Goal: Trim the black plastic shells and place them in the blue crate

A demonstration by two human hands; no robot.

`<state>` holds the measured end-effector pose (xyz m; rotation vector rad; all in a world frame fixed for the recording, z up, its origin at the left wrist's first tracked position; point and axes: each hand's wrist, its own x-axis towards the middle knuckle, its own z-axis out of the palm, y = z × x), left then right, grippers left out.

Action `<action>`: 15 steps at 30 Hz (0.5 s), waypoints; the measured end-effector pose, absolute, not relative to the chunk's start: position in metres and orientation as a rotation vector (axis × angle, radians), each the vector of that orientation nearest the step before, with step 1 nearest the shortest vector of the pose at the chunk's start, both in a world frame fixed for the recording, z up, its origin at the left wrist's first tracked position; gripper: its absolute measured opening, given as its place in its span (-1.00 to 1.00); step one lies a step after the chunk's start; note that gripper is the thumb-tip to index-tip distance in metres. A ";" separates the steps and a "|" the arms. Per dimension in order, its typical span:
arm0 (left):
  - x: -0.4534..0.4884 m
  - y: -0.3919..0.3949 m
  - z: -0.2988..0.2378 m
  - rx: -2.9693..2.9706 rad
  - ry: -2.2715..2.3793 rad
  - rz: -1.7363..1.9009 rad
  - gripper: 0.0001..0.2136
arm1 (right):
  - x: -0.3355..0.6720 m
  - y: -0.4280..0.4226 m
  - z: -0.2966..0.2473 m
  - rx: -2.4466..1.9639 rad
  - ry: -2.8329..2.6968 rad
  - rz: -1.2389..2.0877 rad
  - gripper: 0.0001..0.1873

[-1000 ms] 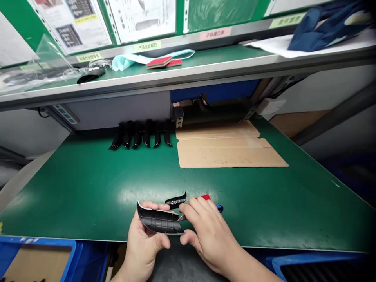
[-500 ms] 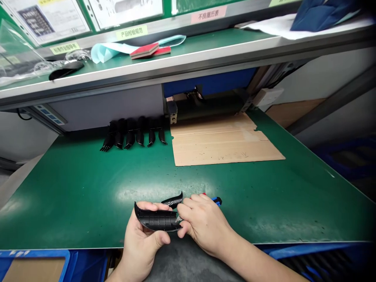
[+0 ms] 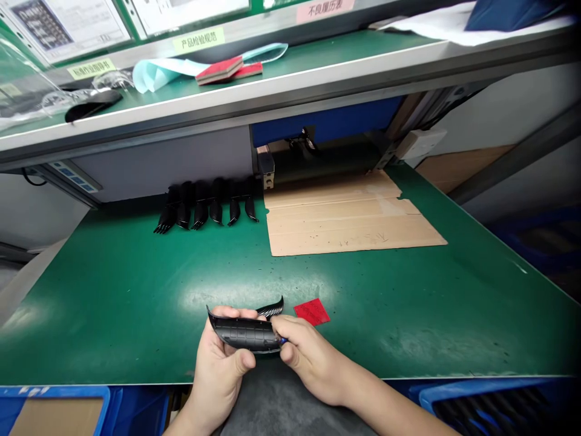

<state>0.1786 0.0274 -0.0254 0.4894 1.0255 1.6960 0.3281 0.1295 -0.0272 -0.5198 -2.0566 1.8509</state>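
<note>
My left hand (image 3: 222, 369) grips a curved black plastic part (image 3: 242, 333) with a ribbed inner face, held just above the near edge of the green table (image 3: 136, 290). My right hand (image 3: 308, 360) is closed in a pinch against the part's right end, with a bit of blue from a small tool showing at the fingertips. A second curved black part (image 3: 271, 309) lies on the table just behind them. A small red card (image 3: 311, 311) lies to the right of it.
A row of several black curved parts (image 3: 206, 209) stands at the table's back, beside a flat cardboard sheet (image 3: 345, 215). The shelf (image 3: 272, 91) above carries red pads, a light blue mask and plastic bags. Blue bins (image 3: 54, 409) sit below the table's front edge.
My right hand has drawn in toward me and to the part's right end, uncovering the red card on the table. The left hand keeps its grip on the part.
</note>
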 end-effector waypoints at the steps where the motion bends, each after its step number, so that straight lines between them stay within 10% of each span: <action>1: 0.176 0.030 -0.024 0.485 1.076 1.701 -0.51 | 0.330 0.131 -0.029 -0.504 -2.015 1.951 -0.31; 6: 0.155 0.054 -0.035 0.785 1.715 1.310 -0.77 | 0.350 0.152 -0.038 -0.703 -1.541 2.092 -0.33; 15: 0.172 0.090 -0.081 1.327 1.859 0.685 -0.63 | 0.385 0.182 -0.052 -1.441 -2.304 1.032 -0.69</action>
